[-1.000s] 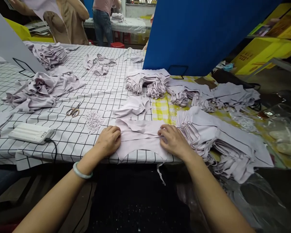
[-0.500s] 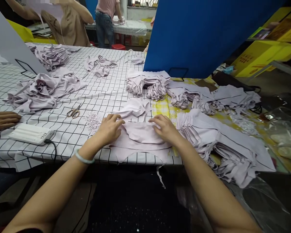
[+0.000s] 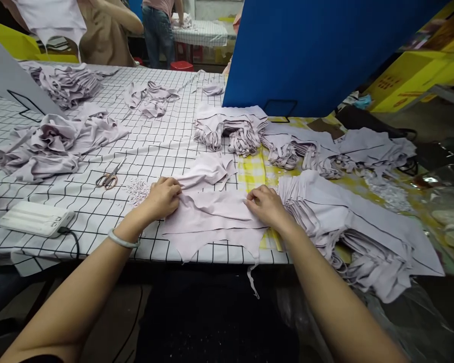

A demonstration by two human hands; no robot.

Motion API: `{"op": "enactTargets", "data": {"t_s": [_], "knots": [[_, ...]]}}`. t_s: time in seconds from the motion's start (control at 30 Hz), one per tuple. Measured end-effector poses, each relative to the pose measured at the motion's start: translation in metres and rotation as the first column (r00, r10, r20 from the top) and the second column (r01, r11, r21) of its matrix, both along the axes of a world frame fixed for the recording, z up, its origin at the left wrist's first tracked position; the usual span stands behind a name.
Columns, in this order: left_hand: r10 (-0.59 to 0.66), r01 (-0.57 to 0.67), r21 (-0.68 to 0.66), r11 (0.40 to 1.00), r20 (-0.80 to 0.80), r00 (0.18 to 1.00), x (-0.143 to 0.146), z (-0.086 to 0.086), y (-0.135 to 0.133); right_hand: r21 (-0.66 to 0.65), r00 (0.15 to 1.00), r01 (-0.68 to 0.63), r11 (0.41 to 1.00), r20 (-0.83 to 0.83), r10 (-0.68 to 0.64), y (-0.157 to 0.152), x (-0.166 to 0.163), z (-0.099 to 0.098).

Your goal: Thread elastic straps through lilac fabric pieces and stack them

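Observation:
A pale lilac strappy garment [image 3: 215, 217] lies spread at the table's front edge, with one thin strap dangling over the side. My left hand [image 3: 165, 197] is closed on its upper left corner, fingers curled together. At the opposite upper corner my right hand [image 3: 264, 202] pinches the cloth between thumb and fingers. A wavy fold runs across the garment between them. Just beyond it lies another crumpled lilac piece [image 3: 208, 171], close to my left fingertips. Small cloth snippets [image 3: 137, 190] are scattered beside my left hand.
Scissors [image 3: 111, 174] and a white power bank [image 3: 38, 219] with a cable lie to the left. Stacked garments [image 3: 348, 222] stand at the right, more [image 3: 230, 128] behind. A blue panel [image 3: 306, 55] rises at the back. Across the table a person holds up a garment [image 3: 53, 20].
My hands have moved apart to the garment's upper corners, and their fingers have closed on the cloth. Another person's hand at the left edge has gone from view.

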State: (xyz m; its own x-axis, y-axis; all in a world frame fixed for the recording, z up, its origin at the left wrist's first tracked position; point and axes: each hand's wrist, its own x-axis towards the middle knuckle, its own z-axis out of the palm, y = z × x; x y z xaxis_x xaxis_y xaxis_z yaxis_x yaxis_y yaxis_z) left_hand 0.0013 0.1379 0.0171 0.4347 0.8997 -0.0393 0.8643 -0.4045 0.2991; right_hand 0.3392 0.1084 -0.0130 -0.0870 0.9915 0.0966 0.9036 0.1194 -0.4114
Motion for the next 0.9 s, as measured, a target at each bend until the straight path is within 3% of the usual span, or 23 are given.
{"op": "enactTargets", "data": {"t_s": [0.07, 0.13, 0.23, 0.33, 0.4, 0.47, 0.53, 0.6, 0.73, 0.8, 0.9], "knots": [[0.047, -0.047, 0.001, 0.999, -0.018, 0.999, 0.002, -0.002, 0.006, 0.015, 0.996, 0.085, 0.996, -0.015, -0.085, -0.006, 0.011, -0.008], [0.078, -0.077, 0.016, 0.997, -0.022, 0.997, 0.006, -0.003, 0.009, 0.135, 0.986, 0.163, 0.977, -0.059, -0.157, -0.007, 0.014, -0.013], [0.130, -0.132, 0.197, 0.971, 0.025, 0.991, 0.017, -0.005, 0.001, 0.265, 0.977, 0.202, 0.943, -0.128, -0.173, -0.007, 0.008, -0.017], [-0.017, -0.016, 0.344, 0.939, 0.091, 0.996, 0.033, -0.017, -0.027, 0.227, 0.971, 0.229, 0.946, -0.122, -0.206, -0.008, -0.001, -0.020], [-0.164, 0.136, 0.313, 0.940, 0.062, 0.985, 0.040, -0.028, -0.051, 0.141, 0.971, 0.215, 0.966, -0.140, -0.195, -0.010, -0.001, -0.021], [-0.230, 0.220, 0.244, 0.944, 0.011, 0.973, 0.041, -0.039, -0.070, 0.075, 0.949, 0.219, 0.973, -0.248, -0.194, -0.011, 0.004, -0.021], [-0.225, 0.223, 0.209, 0.952, -0.015, 0.974, 0.039, -0.046, -0.079, 0.074, 0.900, 0.292, 0.954, -0.359, -0.247, -0.010, 0.010, -0.021], [-0.208, 0.207, 0.204, 0.957, -0.016, 0.978, 0.038, -0.048, -0.080, 0.087, 0.890, 0.328, 0.941, -0.361, -0.278, -0.004, 0.011, -0.021], [-0.231, 0.231, 0.177, 0.957, -0.024, 0.973, 0.037, -0.047, -0.070, 0.000, 0.942, 0.228, 0.974, -0.251, -0.221, 0.006, 0.000, -0.012], [-0.265, 0.267, 0.135, 0.954, -0.031, 0.964, 0.035, -0.044, -0.066, 0.104, 0.937, 0.265, 0.959, -0.265, -0.230, -0.008, -0.003, -0.001], [-0.267, 0.260, 0.134, 0.956, 0.038, 0.963, 0.032, -0.039, -0.065, 0.231, 0.918, 0.292, 0.928, -0.338, -0.205, -0.067, 0.001, 0.013]]}}
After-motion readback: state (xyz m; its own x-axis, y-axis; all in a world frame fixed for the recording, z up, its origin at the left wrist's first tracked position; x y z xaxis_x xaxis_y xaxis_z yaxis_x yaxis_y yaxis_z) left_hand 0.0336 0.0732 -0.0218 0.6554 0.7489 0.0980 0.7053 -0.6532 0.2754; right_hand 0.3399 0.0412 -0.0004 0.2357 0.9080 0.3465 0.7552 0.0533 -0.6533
